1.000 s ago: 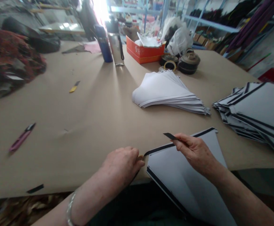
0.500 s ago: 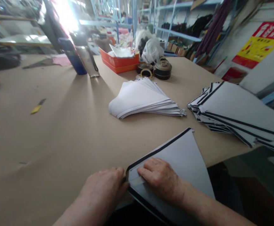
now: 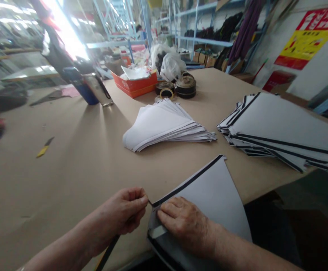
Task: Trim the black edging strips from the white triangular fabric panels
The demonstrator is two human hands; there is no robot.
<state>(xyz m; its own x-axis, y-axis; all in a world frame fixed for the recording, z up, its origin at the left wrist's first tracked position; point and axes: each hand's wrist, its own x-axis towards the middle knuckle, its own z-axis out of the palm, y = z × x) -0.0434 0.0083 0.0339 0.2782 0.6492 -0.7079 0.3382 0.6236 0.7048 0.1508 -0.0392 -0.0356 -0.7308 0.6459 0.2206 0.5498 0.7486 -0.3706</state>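
The left hand (image 3: 128,210) now sits slightly off the panel's (image 3: 220,195) corner, closed on black tape (image 3: 192,180), leaving a short span bare. Just beside that grip, the right hand (image 3: 185,222) presses the panel, apparently steadying it; its underside is hidden.

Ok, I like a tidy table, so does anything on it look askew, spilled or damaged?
Askew, yes: the stack of black-edged panels on the right is uneven, its corners jutting out at different angles, and part seems to overhang the table's near edge. I see no spill or clear damage.
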